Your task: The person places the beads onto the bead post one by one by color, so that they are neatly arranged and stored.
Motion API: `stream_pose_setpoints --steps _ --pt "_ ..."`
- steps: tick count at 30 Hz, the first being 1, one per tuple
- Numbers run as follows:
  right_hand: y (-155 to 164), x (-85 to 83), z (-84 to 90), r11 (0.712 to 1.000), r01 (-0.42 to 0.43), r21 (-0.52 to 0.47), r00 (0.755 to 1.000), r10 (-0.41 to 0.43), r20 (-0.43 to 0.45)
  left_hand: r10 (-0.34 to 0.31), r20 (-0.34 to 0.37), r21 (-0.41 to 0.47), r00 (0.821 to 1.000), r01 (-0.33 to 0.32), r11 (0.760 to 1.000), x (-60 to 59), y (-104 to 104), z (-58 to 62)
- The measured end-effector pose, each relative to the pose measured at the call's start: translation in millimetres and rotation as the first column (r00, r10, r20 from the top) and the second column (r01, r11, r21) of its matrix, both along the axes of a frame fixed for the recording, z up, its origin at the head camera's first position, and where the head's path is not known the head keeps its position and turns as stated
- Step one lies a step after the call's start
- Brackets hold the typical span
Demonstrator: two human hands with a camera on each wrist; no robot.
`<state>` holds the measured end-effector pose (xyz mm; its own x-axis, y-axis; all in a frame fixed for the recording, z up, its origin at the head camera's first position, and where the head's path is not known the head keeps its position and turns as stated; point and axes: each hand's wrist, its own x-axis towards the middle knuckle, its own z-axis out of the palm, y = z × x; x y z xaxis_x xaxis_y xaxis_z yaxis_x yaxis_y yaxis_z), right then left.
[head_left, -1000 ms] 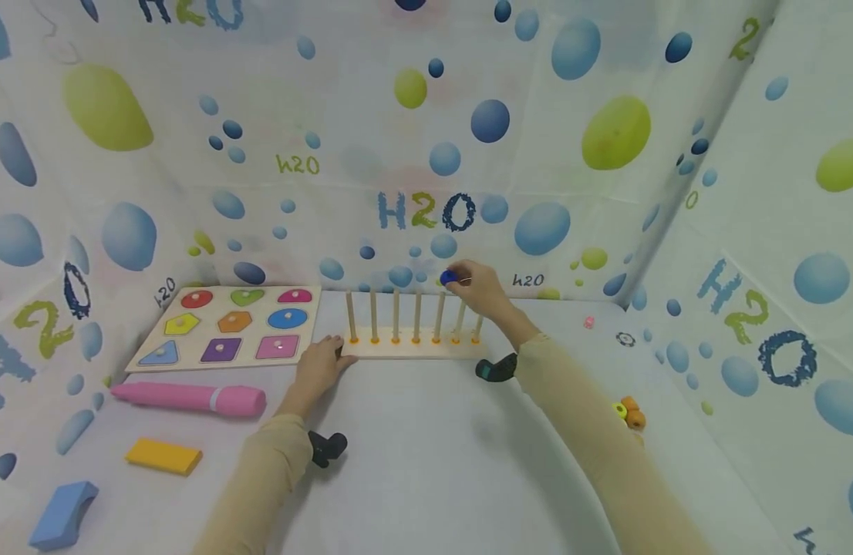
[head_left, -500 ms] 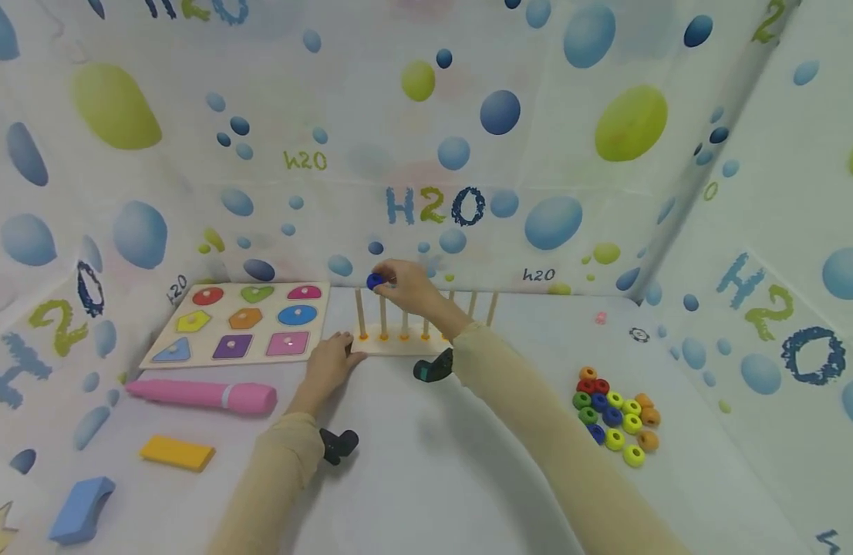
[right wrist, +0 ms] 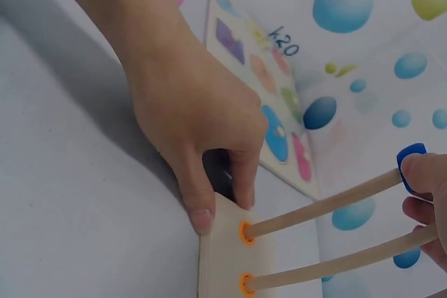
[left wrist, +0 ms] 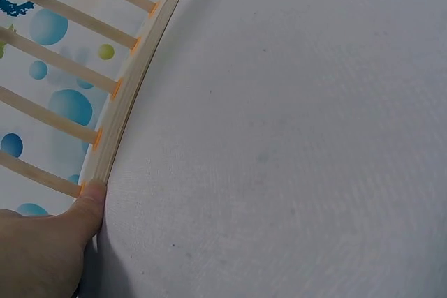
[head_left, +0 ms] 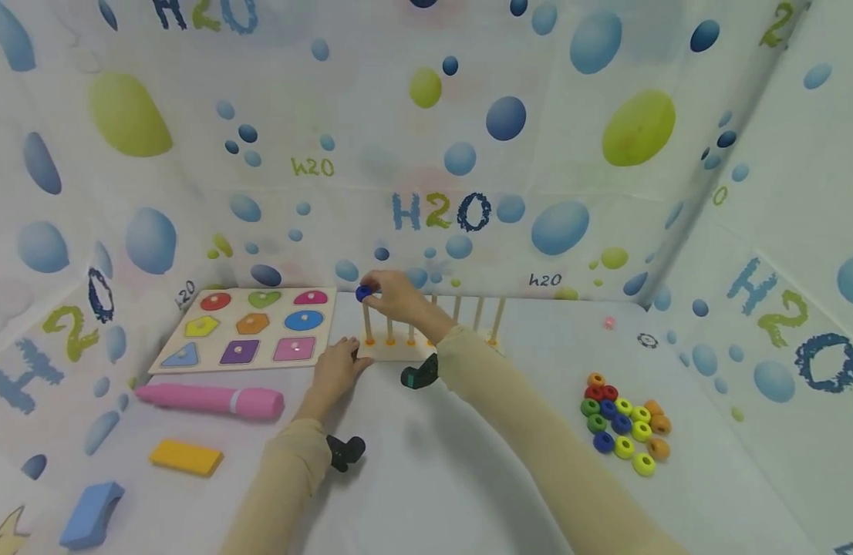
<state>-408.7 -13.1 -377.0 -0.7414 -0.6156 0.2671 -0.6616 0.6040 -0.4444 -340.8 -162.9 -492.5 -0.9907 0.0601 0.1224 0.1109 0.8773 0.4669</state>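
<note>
My right hand [head_left: 402, 299] pinches a dark blue bead [head_left: 362, 294] at the top of the leftmost peg of a wooden peg stand [head_left: 399, 353]. In the right wrist view the blue bead [right wrist: 405, 165] sits at the tip of that peg, between thumb and fingers. Whether the peg has entered its hole is hard to tell. The stand has a row of upright pegs with orange rings at their feet; my right hand and forearm hide some. My left hand [head_left: 338, 375] grips the base's left end, its thumb on the front edge in the left wrist view.
Loose beads [head_left: 622, 425] in red, green, blue, yellow and orange lie at the right. At the left are a shape puzzle board [head_left: 225, 361], a pink marker-shaped object [head_left: 204, 398], a yellow block [head_left: 187, 457] and a blue arched block [head_left: 92, 515]. Patterned cloth walls surround the table.
My right hand has carried the blue bead leftward along the peg tops, then down slightly to the leftmost peg. My left hand stays on the base's end. The head view has shifted slightly.
</note>
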Motion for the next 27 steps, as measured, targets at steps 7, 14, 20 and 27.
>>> stream_pose_setpoints --steps 7,14,20,27 --pt "9 -1.4 -1.7 0.999 -0.008 -0.036 1.000 0.007 -0.020 -0.020 -0.050 -0.005 0.999 0.019 1.000 0.8 3 0.6" --pt "35 1.7 4.9 0.972 0.036 -0.231 0.999 -0.032 0.020 -0.030 -0.083 -0.020 0.996 0.029 0.999 -0.5 0 -0.4" --pt "79 6.8 13.3 0.897 0.066 -0.437 0.998 -0.061 0.026 -0.050 -0.122 -0.038 0.991 0.046 0.998 -3.1 -1 -0.8" --pt "143 18.1 11.7 0.857 0.199 -0.475 0.979 -0.192 0.063 -0.049 -0.082 -0.071 0.995 0.043 0.997 -4.0 1 -0.3"
